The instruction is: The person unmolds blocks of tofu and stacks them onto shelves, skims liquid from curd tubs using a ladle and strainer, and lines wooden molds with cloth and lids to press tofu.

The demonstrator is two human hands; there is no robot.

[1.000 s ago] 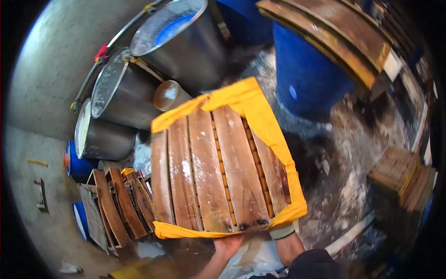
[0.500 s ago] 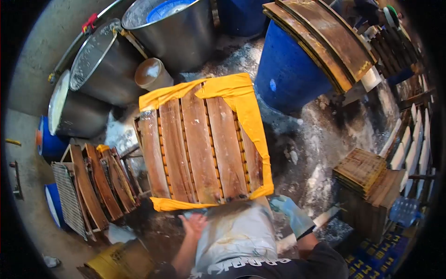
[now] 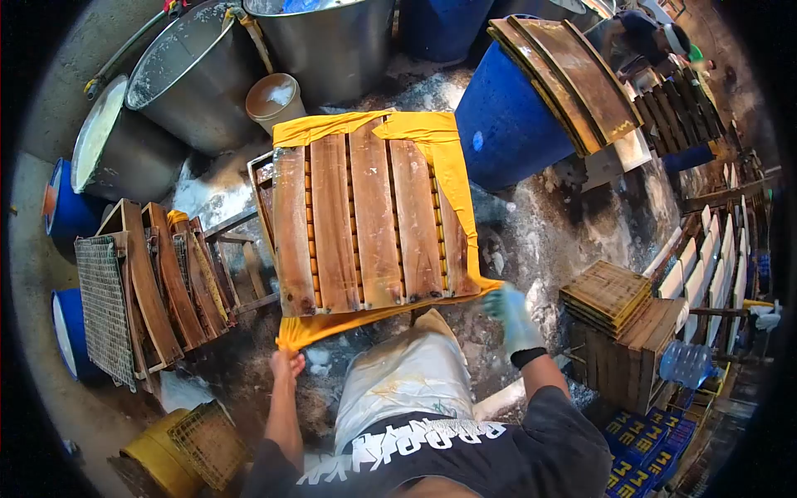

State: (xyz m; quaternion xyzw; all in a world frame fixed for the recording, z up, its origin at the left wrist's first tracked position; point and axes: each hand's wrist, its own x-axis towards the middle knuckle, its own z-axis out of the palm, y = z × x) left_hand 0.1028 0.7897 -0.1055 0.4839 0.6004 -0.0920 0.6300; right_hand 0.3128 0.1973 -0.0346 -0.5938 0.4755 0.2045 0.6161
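Note:
In front of me lies a wooden slatted rack (image 3: 378,220) of wide brown boards, with rows of small orange-brown pieces showing in the gaps. A yellow cloth (image 3: 455,170) is wrapped round its edges, and its near side is drawn out toward me. My bare left hand (image 3: 286,363) is closed on the cloth's near left corner. At the near right corner my right hand (image 3: 510,319), in a pale blue-green glove, grips the cloth's edge; its fingers are slightly blurred. A whitish apron (image 3: 407,378) covers my lap just below.
Steel drums (image 3: 199,83) and a small bucket (image 3: 274,100) stand at the back left. A blue barrel (image 3: 510,124) bears wooden panels. Wooden frames (image 3: 166,282) stack at left; a stack of mesh trays (image 3: 606,295) sits at right. Another person (image 3: 643,41) bends at the far right.
My left hand has moved left and taken hold of the cloth's corner, pulling it toward me. My right hand has risen to the other corner. The view has shifted.

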